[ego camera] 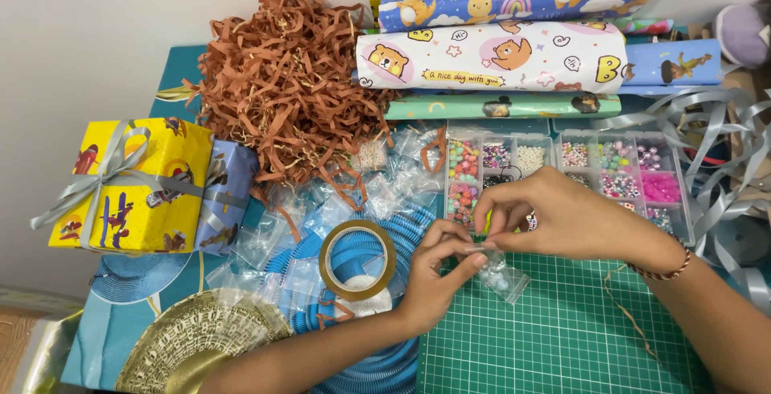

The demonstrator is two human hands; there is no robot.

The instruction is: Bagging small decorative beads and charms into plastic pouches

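Note:
Both hands meet over the green cutting mat (562, 338) on a small clear plastic bag (502, 275) with a few beads inside. My left hand (438, 273) pinches the bag's top edge from the left. My right hand (562, 217) pinches the same edge from above with its fingertips. The bag hangs down toward the mat. Just behind my hands stands a clear compartment box of coloured beads (562, 173).
A roll of clear tape (357, 259) lies left of my hands among several empty small plastic bags (321, 209). Brown paper shred (281, 89), a yellow wrapped gift box with grey ribbon (128, 185), wrapping paper rolls (498, 57) and silver ribbon (723, 137) surround them.

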